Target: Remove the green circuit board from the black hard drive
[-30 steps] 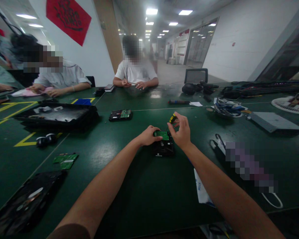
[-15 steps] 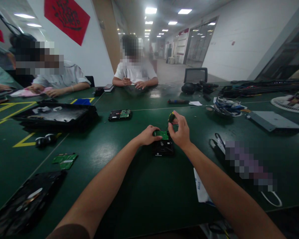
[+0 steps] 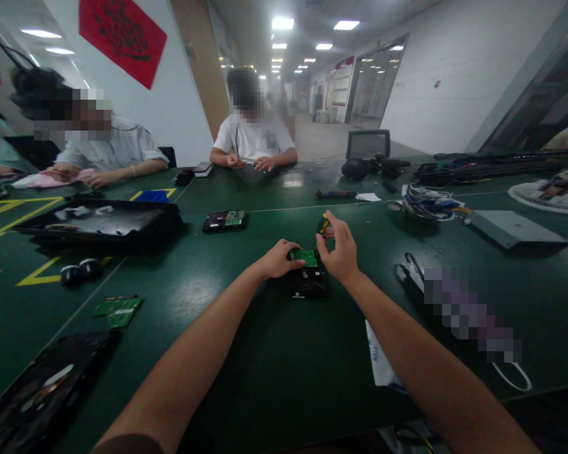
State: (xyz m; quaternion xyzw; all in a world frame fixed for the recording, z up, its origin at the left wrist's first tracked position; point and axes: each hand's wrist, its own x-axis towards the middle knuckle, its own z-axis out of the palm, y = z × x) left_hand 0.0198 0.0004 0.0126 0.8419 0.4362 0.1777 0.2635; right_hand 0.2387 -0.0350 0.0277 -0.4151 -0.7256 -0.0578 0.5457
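A black hard drive [image 3: 308, 284] lies on the green table in front of me, its green circuit board [image 3: 307, 257] facing up. My left hand [image 3: 282, 258] grips the drive's left side, thumb resting over the board's edge. In my right hand [image 3: 339, 247] is a small screwdriver [image 3: 322, 223] with a yellow and black handle, pinched between thumb and fingers. It stands roughly upright at the drive's right edge; its tip is too small to make out.
Farther off lies another hard drive [image 3: 224, 220]. To the left are a black tray [image 3: 99, 221], loose green circuit boards [image 3: 119, 309] and a larger black casing [image 3: 52, 384]. At right are bundled cables [image 3: 428, 203] and a grey metal box [image 3: 515, 228]. Co-workers [image 3: 253, 135] sit across the table.
The whole view has shifted slightly. My right hand has turned the screwdriver a little, so more of the yellow on its handle shows. The left hand keeps its hold on the drive.
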